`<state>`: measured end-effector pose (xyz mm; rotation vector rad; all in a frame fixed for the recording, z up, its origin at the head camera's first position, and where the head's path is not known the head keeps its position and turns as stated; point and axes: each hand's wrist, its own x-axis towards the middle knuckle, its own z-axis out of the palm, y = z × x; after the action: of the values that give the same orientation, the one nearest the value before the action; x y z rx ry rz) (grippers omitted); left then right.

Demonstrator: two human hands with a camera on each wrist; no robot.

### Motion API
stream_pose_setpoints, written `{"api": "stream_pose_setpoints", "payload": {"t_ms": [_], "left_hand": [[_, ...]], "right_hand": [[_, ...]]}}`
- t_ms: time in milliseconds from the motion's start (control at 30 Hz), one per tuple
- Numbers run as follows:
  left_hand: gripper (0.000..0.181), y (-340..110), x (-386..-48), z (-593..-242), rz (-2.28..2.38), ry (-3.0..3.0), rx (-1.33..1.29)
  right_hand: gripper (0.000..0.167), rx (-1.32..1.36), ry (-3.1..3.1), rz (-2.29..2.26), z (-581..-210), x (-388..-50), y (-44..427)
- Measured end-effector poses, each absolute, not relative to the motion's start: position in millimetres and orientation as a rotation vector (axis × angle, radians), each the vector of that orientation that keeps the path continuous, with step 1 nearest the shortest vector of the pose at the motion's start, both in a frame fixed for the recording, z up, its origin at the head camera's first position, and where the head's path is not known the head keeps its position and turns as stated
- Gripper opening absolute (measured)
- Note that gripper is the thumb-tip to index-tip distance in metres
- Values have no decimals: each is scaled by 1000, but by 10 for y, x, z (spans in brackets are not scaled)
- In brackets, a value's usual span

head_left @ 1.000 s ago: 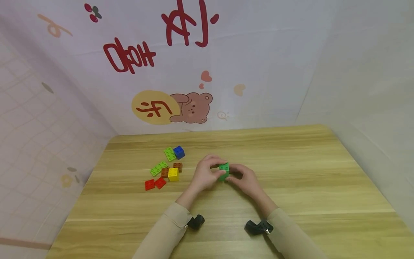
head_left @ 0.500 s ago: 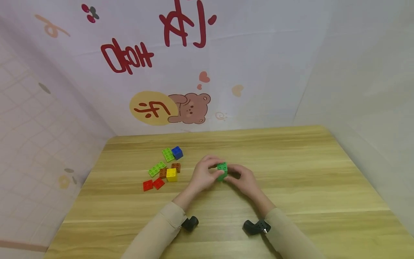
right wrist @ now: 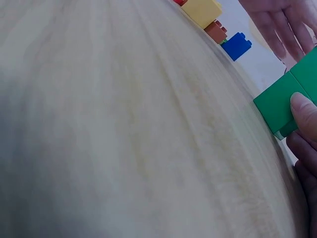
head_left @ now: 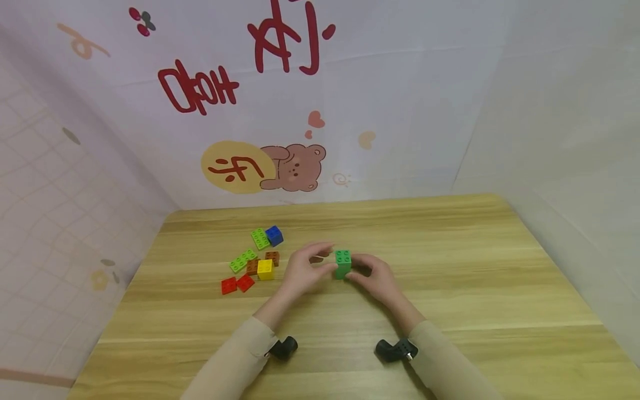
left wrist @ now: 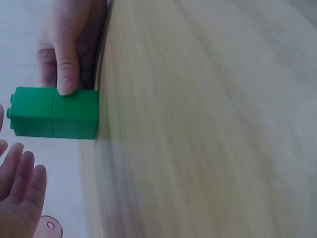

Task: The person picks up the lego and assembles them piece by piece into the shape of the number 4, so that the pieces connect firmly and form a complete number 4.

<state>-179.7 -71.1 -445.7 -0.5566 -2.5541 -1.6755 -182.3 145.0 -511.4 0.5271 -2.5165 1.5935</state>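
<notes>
Two green bricks (head_left: 343, 264) are stacked one on the other, standing upright on the table. The right hand (head_left: 376, 278) grips them from the right, its thumb against the near side; in the left wrist view that thumb lies near the seam of the green bricks (left wrist: 54, 113). Just left of the stack is the left hand (head_left: 306, 269), fingers apart and curved loosely, holding nothing. A gap shows between the left hand (left wrist: 22, 191) and the bricks in the left wrist view. The right wrist view shows the green bricks (right wrist: 287, 96) under the right thumb.
Left of the hands lie a yellow brick (head_left: 265, 270), brown bricks (head_left: 272, 258), flat red bricks (head_left: 229, 285), light green plates (head_left: 243, 260) and a blue brick (head_left: 274, 235). A printed cloth (head_left: 400, 111) hangs behind the wooden table (head_left: 450, 266).
The left hand has let go of the green bricks and moved a little to the left. The right hand has kept its grip on them.
</notes>
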Motion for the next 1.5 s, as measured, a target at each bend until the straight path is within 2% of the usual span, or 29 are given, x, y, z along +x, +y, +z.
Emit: {"api": "stream_pose_setpoints", "payload": {"t_ms": [400, 867, 1500], "left_hand": [[41, -961, -1687, -4493, -1686, -2497, -556], [40, -1423, -1683, -4343, -1680, -2498, -328], [58, -2298, -1817, -4413, -1468, -2626, -123]], "right_hand": [[41, 519, -2528, 1586, -5084, -1801, 1466], [41, 507, -2547, 1581, -5074, -1793, 1474], [40, 513, -2558, 1555, -5087, -1805, 1461]]}}
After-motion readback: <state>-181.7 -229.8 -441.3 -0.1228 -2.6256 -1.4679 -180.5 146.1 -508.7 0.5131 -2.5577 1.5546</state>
